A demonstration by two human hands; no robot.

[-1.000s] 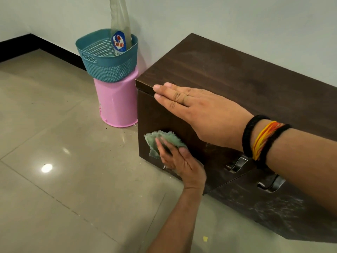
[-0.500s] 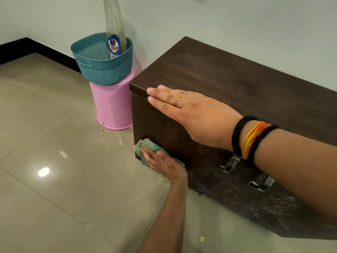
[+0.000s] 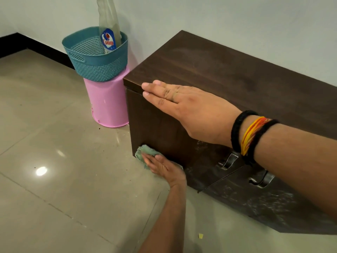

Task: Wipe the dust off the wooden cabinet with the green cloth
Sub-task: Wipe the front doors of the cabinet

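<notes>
Green cloth [image 3: 146, 151]: one, under left hand [image 3: 164, 168]; right hand [image 3: 191, 110] on one cabinet [image 3: 228, 73].

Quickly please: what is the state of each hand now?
Left hand: open, pressing green cloth on cabinet front.
Right hand: open, resting on cabinet top.

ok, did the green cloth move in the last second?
Yes. The green cloth, pressed by the left hand, has slid down the wooden cabinet front from higher up, to its bottom corner nearest the pink bucket.
</notes>
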